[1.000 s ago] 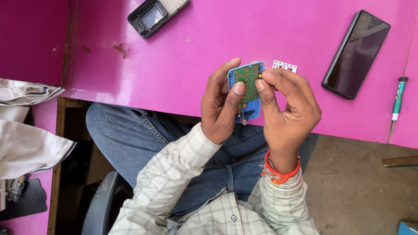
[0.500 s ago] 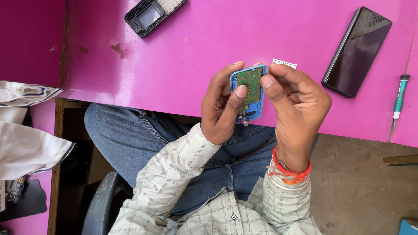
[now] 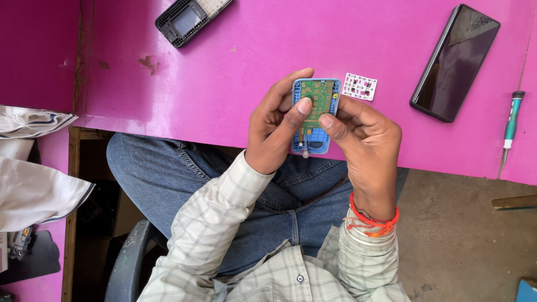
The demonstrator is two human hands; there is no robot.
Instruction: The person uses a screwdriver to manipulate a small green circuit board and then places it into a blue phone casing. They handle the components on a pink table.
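Observation:
Both hands hold a small blue phone frame (image 3: 309,142) with a green circuit board (image 3: 318,95) seated in it, just above the pink table's front edge. My left hand (image 3: 277,128) grips its left side, thumb pressed on the board. My right hand (image 3: 366,140) grips the right side, thumb on the board's lower part. A small round part dangles below the frame on a thin wire.
On the pink table (image 3: 235,72) lie a small white keypad sheet (image 3: 359,86), a black smartphone (image 3: 454,60), a teal-handled screwdriver (image 3: 510,126) at the right and a dark phone housing (image 3: 187,19) at the top. White cloth (image 3: 33,184) lies left.
Both hands with the blue frame have shifted slightly, and my right wrist has turned outward. My thumbs now press flatter on the green board.

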